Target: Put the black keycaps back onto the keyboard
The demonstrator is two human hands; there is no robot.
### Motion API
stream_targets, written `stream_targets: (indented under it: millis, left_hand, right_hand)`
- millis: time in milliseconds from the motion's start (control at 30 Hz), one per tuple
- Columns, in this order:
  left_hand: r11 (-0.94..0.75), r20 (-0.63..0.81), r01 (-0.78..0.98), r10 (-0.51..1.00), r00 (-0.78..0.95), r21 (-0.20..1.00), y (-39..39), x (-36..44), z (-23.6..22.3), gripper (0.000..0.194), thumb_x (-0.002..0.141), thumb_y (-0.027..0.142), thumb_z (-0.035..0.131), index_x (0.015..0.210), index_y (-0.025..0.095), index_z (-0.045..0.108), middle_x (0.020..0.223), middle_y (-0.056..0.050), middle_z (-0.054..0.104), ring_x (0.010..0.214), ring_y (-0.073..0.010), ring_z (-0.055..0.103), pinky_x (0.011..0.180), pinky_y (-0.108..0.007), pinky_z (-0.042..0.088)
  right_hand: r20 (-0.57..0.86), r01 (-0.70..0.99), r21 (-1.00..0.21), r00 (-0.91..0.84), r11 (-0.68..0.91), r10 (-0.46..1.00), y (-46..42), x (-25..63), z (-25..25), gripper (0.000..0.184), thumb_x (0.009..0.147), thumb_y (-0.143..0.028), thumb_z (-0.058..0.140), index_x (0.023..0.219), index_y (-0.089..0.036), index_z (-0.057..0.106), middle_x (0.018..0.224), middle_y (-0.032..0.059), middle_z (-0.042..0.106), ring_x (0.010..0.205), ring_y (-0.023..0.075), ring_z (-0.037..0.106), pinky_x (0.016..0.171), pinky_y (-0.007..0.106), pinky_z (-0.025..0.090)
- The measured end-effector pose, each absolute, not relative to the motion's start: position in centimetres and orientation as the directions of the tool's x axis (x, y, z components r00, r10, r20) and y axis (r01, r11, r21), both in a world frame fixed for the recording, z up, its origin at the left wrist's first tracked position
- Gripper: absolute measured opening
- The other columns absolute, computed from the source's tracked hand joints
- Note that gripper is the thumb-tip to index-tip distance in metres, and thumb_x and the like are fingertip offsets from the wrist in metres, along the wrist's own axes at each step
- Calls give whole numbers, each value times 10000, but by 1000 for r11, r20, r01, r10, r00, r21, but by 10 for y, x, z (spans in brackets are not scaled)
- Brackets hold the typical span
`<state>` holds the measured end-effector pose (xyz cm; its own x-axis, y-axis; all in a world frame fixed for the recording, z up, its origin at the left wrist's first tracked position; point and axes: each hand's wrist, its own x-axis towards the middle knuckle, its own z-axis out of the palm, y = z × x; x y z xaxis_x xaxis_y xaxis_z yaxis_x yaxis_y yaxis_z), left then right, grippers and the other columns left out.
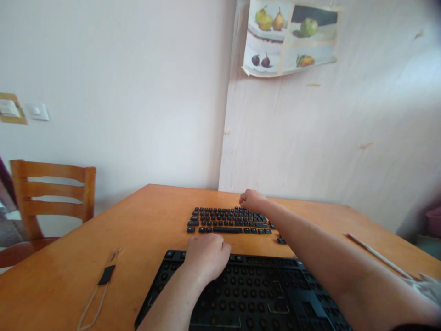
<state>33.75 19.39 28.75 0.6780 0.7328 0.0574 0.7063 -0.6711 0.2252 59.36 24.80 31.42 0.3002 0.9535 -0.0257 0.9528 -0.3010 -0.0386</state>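
Observation:
A black keyboard base (251, 285) lies on the table in front of me, most of its key positions bare, with a few keycaps along its far row. Over that row is my left hand (208, 255), its fingers curled and its fingertips hidden, so what they hold does not show. Farther off, loose black keycaps (227, 230) are laid out in rows like a keyboard. My right hand (254, 201) reaches to the far edge of those rows, fingers closed together. Anything between them is too small to make out. My right forearm covers some keycaps (281, 240) on the right.
The orange wooden table (138, 230) carries a cord with a black tab (106, 275) at left. A thin stick (375, 253) and pale crumpled material (425, 286) lie at right. A wooden chair (55, 197) stands at left; a fruit poster (289, 39) hangs on the wall.

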Motion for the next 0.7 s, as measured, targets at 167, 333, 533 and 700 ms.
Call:
stream_targets:
  millis: [167,333,533,700]
  left_hand:
    - [-676,55,703,729,683,220,192,336,289,436,882,325,305,824,189,715,953,-144,735,950,-334,669,814,-477,463]
    - [-680,80,700,728,681,218,192,336,287,430,887,337,315,807,190,710,922,-133,735,921,-316,672,797,-448,465]
    - [-680,81,700,727,682,217,192,336,286,421,886,342,322,806,193,708,922,-128,734,914,-315,670,791,-443,461]
    - [-677,67,702,728,682,221,191,336,288,409,883,346,334,816,199,710,939,-125,736,921,-303,670,807,-430,454]
  right_hand:
    - [-100,955,-41,288,-294,952,264,598,307,323,936,-347,571,1216,-184,581,1233,89,587,1032,213,603,864,417,526]
    - [-133,960,-41,270,-277,954,271,601,304,319,936,-346,570,1211,-184,585,1234,89,588,1036,213,602,870,420,523]
    - [-145,962,-47,260,-269,955,274,602,302,293,930,-344,580,1172,-181,607,1215,84,602,1050,215,597,893,430,509]
    - [-143,961,-48,262,-271,954,278,602,298,305,934,-346,575,1191,-185,597,1223,86,596,1040,213,601,880,422,517]
